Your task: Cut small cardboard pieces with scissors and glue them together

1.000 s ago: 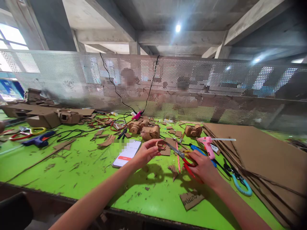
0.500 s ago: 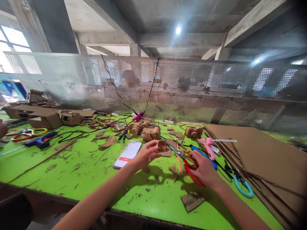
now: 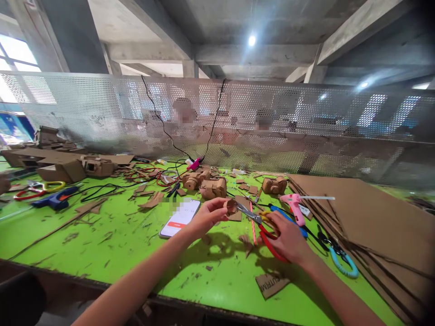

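Between the thumb and fingers of my left hand (image 3: 211,216) is a small curled cardboard piece (image 3: 230,206), held up above the green table (image 3: 129,258). My right hand (image 3: 288,237) grips scissors (image 3: 268,237) with red and yellow handles. Their metal blades point left and reach the cardboard piece's right edge; whether they are cutting into it I cannot tell. Below the left wrist lies a phone (image 3: 181,218) with a lit screen. A printed cardboard scrap (image 3: 272,285) rests near the table's front edge.
Cardboard camera-shaped models (image 3: 213,187) stand behind my hands. To the right are a pink glue gun (image 3: 295,207), turquoise-handled cutters (image 3: 343,262) and stacked cardboard sheets (image 3: 380,213). A blue glue gun (image 3: 57,199) lies left. Behind the table rises a perforated metal screen (image 3: 112,117). Another person's hand shows at far left.
The curled cardboard piece has turned slightly in my left hand, showing its opening differently. My right hand and the scissors have barely shifted. The whole view has moved a little.
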A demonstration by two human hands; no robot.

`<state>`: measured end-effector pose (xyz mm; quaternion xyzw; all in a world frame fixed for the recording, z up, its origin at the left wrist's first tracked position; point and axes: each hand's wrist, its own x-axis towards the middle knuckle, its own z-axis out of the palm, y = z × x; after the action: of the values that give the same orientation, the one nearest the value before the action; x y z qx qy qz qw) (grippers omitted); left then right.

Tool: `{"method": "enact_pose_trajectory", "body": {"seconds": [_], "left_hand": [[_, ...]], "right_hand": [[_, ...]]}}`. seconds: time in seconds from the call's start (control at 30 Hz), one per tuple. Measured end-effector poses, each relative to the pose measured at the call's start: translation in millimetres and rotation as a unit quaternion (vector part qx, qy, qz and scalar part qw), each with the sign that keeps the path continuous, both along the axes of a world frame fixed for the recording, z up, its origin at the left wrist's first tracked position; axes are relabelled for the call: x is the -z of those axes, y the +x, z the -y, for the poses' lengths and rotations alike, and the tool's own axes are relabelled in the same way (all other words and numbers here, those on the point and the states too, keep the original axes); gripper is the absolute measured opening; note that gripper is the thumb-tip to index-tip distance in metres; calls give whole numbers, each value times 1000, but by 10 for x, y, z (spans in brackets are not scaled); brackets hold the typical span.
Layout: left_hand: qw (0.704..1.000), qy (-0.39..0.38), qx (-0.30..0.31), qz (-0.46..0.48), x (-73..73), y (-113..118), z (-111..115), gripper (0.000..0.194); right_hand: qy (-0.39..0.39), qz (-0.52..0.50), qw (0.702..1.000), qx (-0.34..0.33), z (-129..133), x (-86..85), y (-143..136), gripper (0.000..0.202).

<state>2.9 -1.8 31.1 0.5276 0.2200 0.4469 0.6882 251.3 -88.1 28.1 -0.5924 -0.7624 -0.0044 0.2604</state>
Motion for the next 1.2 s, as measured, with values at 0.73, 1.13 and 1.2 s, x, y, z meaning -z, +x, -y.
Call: {"method": "enact_pose_trajectory", "body": {"seconds": [0.73, 1.13, 1.2], "left_hand": [[996, -47, 66, 24, 52, -65, -98, 29], [990, -82, 110, 32, 49, -26, -62, 29], [989, -84, 119, 18, 56, -11, -52, 29]], "right_hand": [[29, 7, 998, -62, -7, 31, 27, 26], [6, 22, 999, -23, 0, -7, -16, 34], [6, 13, 999, -31, -2, 14, -24, 35]]}}
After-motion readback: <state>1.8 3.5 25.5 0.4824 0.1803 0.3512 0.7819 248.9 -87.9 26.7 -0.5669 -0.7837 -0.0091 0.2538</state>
